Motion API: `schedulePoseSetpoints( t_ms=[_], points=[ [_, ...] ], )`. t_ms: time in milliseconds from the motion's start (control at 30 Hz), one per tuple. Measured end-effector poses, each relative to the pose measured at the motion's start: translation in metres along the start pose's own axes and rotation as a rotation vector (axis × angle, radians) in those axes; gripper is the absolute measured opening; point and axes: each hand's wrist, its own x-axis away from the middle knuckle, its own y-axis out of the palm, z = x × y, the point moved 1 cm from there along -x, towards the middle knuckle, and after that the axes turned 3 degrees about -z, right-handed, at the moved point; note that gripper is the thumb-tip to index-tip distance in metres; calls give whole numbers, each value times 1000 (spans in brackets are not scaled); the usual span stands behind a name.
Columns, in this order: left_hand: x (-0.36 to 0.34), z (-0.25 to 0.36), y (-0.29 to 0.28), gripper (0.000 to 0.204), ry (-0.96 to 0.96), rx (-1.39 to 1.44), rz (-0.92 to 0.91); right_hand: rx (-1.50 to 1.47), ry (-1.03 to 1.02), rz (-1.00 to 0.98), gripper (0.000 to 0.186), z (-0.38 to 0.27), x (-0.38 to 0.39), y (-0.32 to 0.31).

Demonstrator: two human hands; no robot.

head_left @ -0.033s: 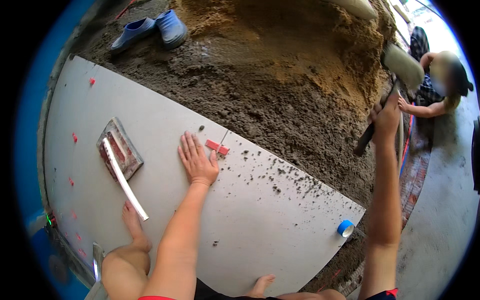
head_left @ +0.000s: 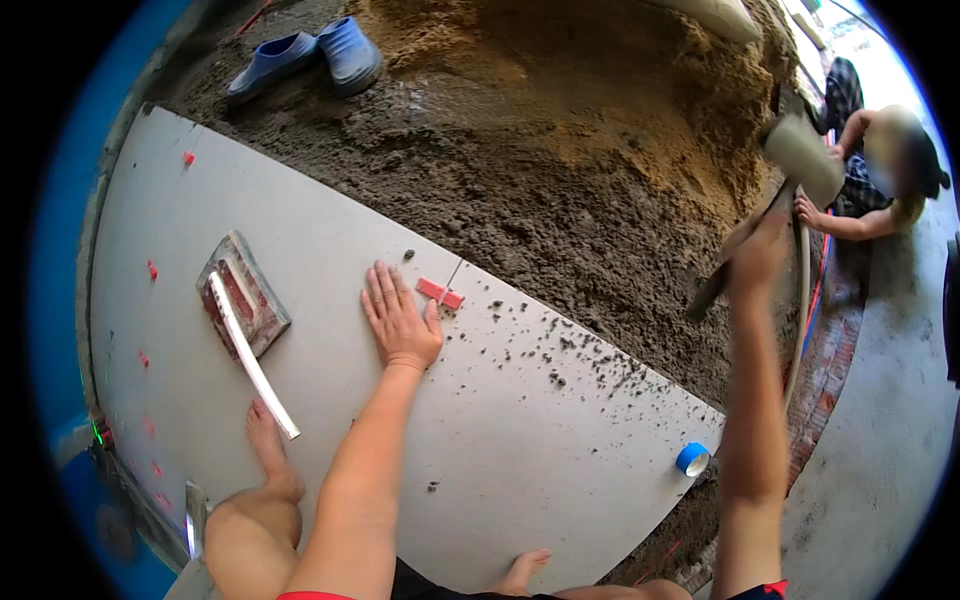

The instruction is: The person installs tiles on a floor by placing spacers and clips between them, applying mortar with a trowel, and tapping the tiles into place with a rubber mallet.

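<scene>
My left hand [head_left: 405, 325] lies flat on a large pale tile [head_left: 520, 430], fingers stretched out, just left of a red levelling wedge [head_left: 440, 293] at the tile joint. On the right, my right hand [head_left: 757, 260] is raised and wrapped round the dark handle of a mallet [head_left: 803, 158]. The mallet's pale, thick head is up, apart from the tile; both hand and mallet are a little blurred. Left of my left hand rests a float [head_left: 245, 290], with a white curved strip [head_left: 250, 355] across it. Mortar crumbs [head_left: 560, 380] are scattered right of the wedge.
Rough mortar [head_left: 520, 220] borders the tile, with a sand heap [head_left: 600, 110] behind. Blue shoes [head_left: 350, 58] stand at the far left. A blue tape roll [head_left: 692, 459] sits near the tile's right corner. Another person [head_left: 865, 190] crouches at right, beside a hose [head_left: 803, 300].
My right hand and the mallet handle have shifted slightly left and down. My left hand stays flat on the tile. The other person's hand has moved a little.
</scene>
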Motion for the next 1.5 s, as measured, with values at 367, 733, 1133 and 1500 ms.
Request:
schedulePoseSetpoints(
  t_ms=[367, 733, 1133, 1500],
  points=[
    [-3, -1, 22, 78, 55, -179, 103, 1102, 416, -508, 57, 25, 15, -73],
    [-6, 12, 26, 69, 135, -92, 244, 1525, 639, -320, 55, 144, 125, -294],
    [-6, 2, 35, 67, 162, -122, 275, 889, 355, 53, 47, 27, -43, -379],
    [2, -15, 30, 65, 184, -99, 334, 1385, 893, -799, 53, 166, 142, -360]
  ],
)
